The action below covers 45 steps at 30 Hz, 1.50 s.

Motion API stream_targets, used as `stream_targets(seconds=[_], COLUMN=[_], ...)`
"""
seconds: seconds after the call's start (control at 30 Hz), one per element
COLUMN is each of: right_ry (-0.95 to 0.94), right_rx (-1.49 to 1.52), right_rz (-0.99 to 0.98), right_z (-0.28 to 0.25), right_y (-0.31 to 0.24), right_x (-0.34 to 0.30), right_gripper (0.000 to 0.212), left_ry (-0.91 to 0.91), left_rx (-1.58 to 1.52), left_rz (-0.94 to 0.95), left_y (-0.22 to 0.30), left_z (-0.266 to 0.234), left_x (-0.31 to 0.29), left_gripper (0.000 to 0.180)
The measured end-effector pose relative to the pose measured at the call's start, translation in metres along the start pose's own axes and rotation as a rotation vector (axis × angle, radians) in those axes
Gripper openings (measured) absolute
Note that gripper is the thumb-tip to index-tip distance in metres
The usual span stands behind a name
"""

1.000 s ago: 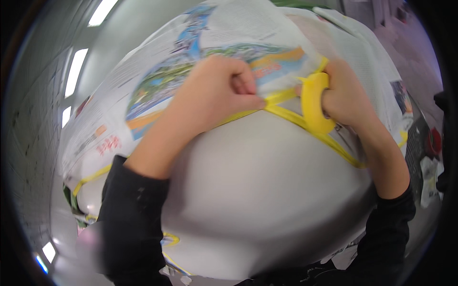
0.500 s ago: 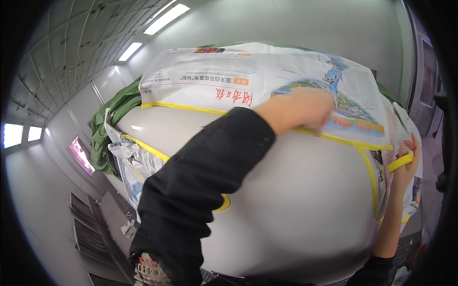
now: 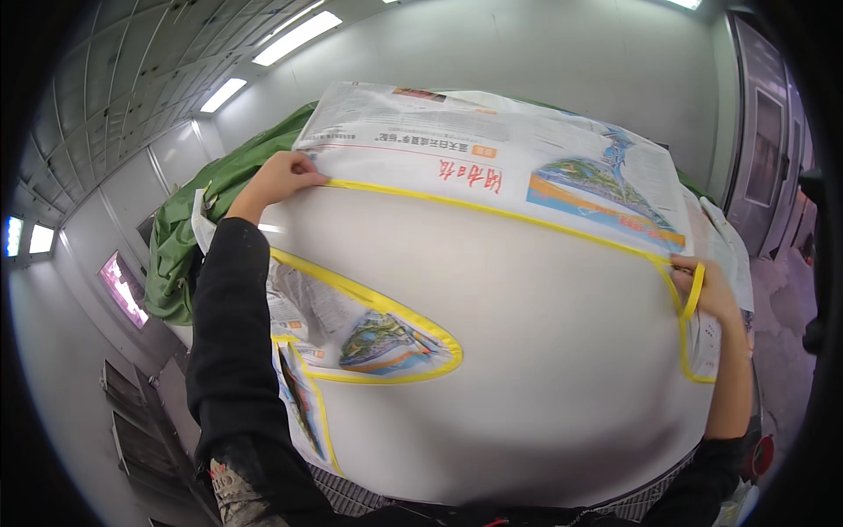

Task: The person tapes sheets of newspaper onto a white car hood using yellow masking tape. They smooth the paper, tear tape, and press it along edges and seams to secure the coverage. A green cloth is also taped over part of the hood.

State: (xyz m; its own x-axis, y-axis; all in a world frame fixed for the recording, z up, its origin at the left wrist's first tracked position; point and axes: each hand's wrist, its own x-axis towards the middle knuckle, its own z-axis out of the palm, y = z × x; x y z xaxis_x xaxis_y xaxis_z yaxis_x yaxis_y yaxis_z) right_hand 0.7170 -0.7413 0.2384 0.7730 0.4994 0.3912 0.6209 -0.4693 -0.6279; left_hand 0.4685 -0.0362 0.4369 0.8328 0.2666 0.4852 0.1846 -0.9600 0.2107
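Head view: my left hand (image 3: 279, 178) presses the yellow masking tape (image 3: 492, 211) down, fingers flat along the newspaper (image 3: 492, 162) edge on the white car body panel (image 3: 527, 369). My right hand (image 3: 707, 290) pinches the tape roll (image 3: 695, 290) at the panel's right side. A green cover (image 3: 189, 233) lies behind.

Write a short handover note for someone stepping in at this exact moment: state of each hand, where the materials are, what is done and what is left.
Left hand: pressing the far-left end of the yellow tape along the newspaper edge.
Right hand: holding the tape roll at the right corner.
White panel: tape runs unbroken between both hands.
Done: top newspaper edge taped; an oval newspaper patch at the left is outlined in tape.
Left: apparently pressing the line down and finishing the right side.
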Motion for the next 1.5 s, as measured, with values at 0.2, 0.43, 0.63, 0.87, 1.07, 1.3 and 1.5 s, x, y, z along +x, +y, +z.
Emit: stream_targets(seconds=[0.2, 0.43, 0.63, 0.87, 1.07, 1.3, 1.5], right_ry=[0.695, 0.34, 0.324, 0.233, 0.022, -0.075, 0.023], right_rx=[-0.095, -0.103, -0.174, -0.107, -0.136, -0.213, 0.174], right_rz=[-0.146, -0.901, -0.919, -1.048, -1.051, -0.905, -1.398], right_z=[-0.044, 0.155, 0.224, 0.242, 0.232, 0.211, 0.304], right_y=[-0.107, -0.338, -0.411, -0.4, -0.384, -0.355, -0.395], right_x=[0.106, 0.193, 0.218, 0.238, 0.222, 0.208, 0.19], right_gripper=[0.034, 0.027, 0.014, 0.011, 0.015, 0.028, 0.028], left_ry=[0.464, 0.026, 0.039, -0.048, -0.069, 0.061, -0.1], left_rx=[0.309, -0.871, -0.767, -0.883, -0.742, -0.465, -0.485], left_rz=[-0.291, -0.084, -0.113, -0.127, -0.133, -0.351, -0.091], left_y=[-0.031, 0.079, 0.105, 0.064, 0.014, -0.054, -0.086], left_z=[-0.014, -0.019, -0.011, -0.016, -0.016, -0.035, -0.037], left_x=[-0.018, -0.035, -0.028, -0.02, -0.016, -0.012, -0.014], left_gripper=[0.037, 0.036, 0.028, 0.014, 0.013, 0.013, 0.015])
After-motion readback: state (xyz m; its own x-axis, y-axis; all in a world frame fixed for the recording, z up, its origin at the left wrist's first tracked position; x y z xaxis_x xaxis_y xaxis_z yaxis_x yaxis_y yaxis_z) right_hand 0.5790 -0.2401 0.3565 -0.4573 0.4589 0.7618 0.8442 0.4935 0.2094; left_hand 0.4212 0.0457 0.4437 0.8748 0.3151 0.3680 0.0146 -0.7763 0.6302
